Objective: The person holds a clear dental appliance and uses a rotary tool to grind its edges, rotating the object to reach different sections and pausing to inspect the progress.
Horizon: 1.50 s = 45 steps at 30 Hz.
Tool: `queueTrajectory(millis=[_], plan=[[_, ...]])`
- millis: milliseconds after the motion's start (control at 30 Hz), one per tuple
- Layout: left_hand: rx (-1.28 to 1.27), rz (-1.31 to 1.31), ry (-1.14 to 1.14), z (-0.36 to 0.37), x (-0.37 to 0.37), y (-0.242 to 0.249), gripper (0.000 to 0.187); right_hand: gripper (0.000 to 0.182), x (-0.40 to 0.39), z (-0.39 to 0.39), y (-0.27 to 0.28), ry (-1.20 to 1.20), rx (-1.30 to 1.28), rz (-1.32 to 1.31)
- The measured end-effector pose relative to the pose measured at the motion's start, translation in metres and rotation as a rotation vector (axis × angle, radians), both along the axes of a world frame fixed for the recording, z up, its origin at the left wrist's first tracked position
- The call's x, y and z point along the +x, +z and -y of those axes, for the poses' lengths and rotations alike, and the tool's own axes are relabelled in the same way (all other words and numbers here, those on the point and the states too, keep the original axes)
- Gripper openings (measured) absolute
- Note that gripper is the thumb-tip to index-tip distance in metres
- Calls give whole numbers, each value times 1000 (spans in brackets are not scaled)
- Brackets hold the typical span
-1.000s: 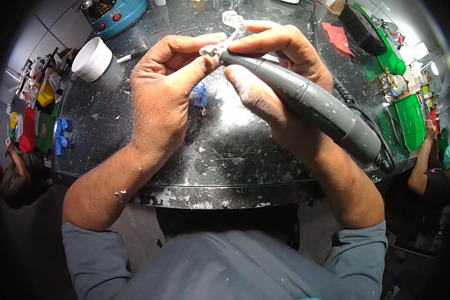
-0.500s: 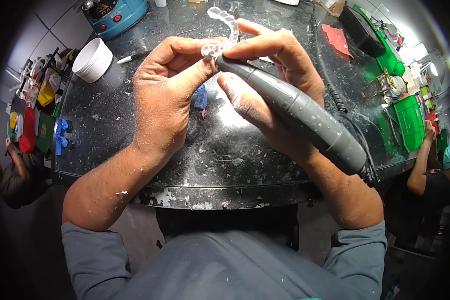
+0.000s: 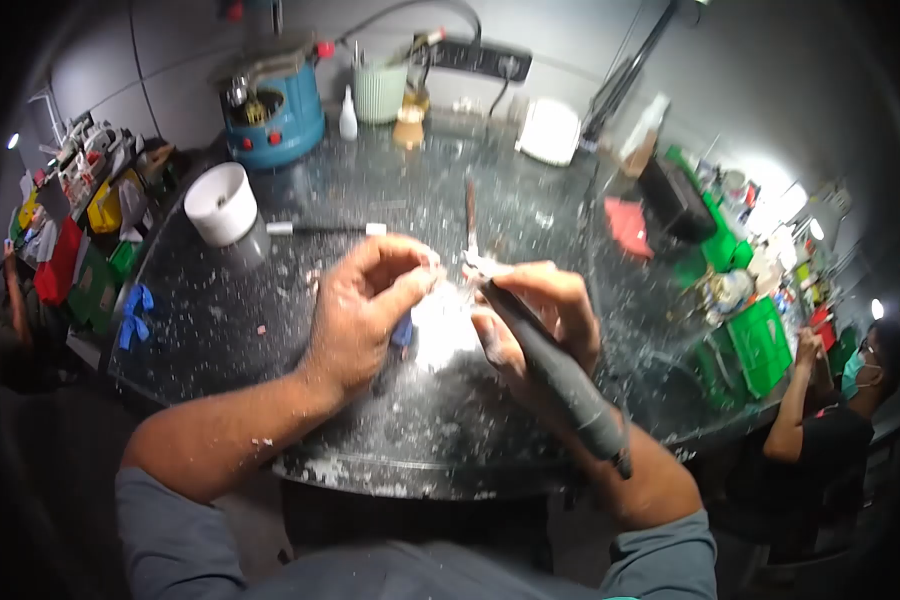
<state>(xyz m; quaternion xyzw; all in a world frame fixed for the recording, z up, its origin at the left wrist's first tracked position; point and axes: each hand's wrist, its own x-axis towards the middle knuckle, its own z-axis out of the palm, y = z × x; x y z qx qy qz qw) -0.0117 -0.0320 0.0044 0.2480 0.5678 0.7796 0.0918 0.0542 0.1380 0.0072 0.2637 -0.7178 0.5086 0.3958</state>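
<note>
My right hand [image 3: 555, 320] is wrapped round a dark grey rotary handpiece [image 3: 570, 390], its nose pointing up and left. At the right fingertips is a small whitish, clear piece [image 3: 482, 265], too blurred to make out fully; it may be the clear dental tray seen earlier. My left hand [image 3: 355, 315] is closed in a pinch just to the left, apart from the right hand. Glare and blur hide whatever lies between its fingertips. Under the left fingers, a bit of blue material [image 3: 402, 330] lies on the dusty black table [image 3: 370, 440].
A white tub [image 3: 220, 205], a black-and-white pen [image 3: 325, 229] and a blue machine [image 3: 275, 120] stand or lie at left. Further back are a ribbed green cup [image 3: 380, 92] and a small white bottle [image 3: 348, 115]. Green bins [image 3: 760, 345] and a red sheet [image 3: 627, 226] sit right, near a masked person.
The view has tilted up, showing the table's back and wall. My hands have moved apart; the curved clear dental tray between them no longer shows plainly. The handpiece stays in my right hand.
</note>
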Motion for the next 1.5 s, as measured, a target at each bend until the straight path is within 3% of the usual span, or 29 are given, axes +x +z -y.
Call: queueTrajectory(millis=[133, 233, 300, 433, 467, 533, 567, 600, 633, 700, 833, 900, 967, 1000, 1033, 1067, 1100, 1167, 1267, 1300, 1367, 1433, 1500], plan=[[-28, -8, 23, 0, -4, -3, 12, 34, -6, -14, 6, -59, -18, 11], [-115, -88, 78, -1, -4, -3, 14, 33, -4, -4, 11, 60, -139, 319], [-175, -171, 72, -1, -4, -1, 19, 24, -11, -7, 1, -7, -50, 342], [-43, -200, -57, -1, -10, -10, 29, 19, -8, -13, 5, 112, -43, 407], [26, -72, -108, 1, -3, -2, 26, 29, -17, -13, -6, 314, -271, 391], [91, 108, -129, 1, 3, 8, 22, 26, -17, -13, -11, 296, -226, 360], [25, -11, -138, 2, -12, 0, 32, 27, -22, -14, -10, 312, -181, 309], [39, 51, -123, 2, -15, -6, 29, 31, -23, -9, -10, 43, -82, 105], [66, 106, -110, -1, -5, 0, 25, 33, -28, -25, -14, 101, 115, 130], [39, 142, -185, 4, -8, 0, 28, 18, -13, -13, -3, 105, -125, 281], [41, 242, -216, 7, -2, 1, 30, 19, -8, -14, -2, 104, -153, 369], [13, 258, -222, 8, -5, 0, 32, 20, -15, -15, -9, 97, -140, 277], [-110, 139, -186, 7, -7, 4, 44, 21, -24, -20, -8, 65, 27, 245], [-135, 96, -257, 13, -16, -2, 45, 21, -18, -18, 0, -36, 150, 350], [9, 109, -289, 24, -32, -22, 42, 19, -22, -22, -7, -64, 287, 355], [119, 145, -376, 31, -41, -27, 38, 21, -23, -20, -7, -71, 260, 309], [114, 193, -349, 34, -28, -34, 38, 22, -21, -8, -11, -52, 149, 296], [-12, 196, -80, 16, 1, -31, 36, 25, -18, 6, -13, -31, 11, 276], [-141, 52, 286, -17, 19, 2, 36, 29, -20, 19, -14, -5, -115, 263], [29, -136, -128, 19, -11, -22, 44, 30, -21, 25, -17, 0, -174, 259], [-59, -176, -246, 24, -24, -14, 33, 30, -25, 7, -15, 296, -280, 273], [-84, -48, -156, -1, -2, 0, 31, 17, -16, -22, -5, 83, -59, 305], [-55, 42, -243, 3, -4, -3, 32, 19, -14, -24, -5, 14, 36, 287]])
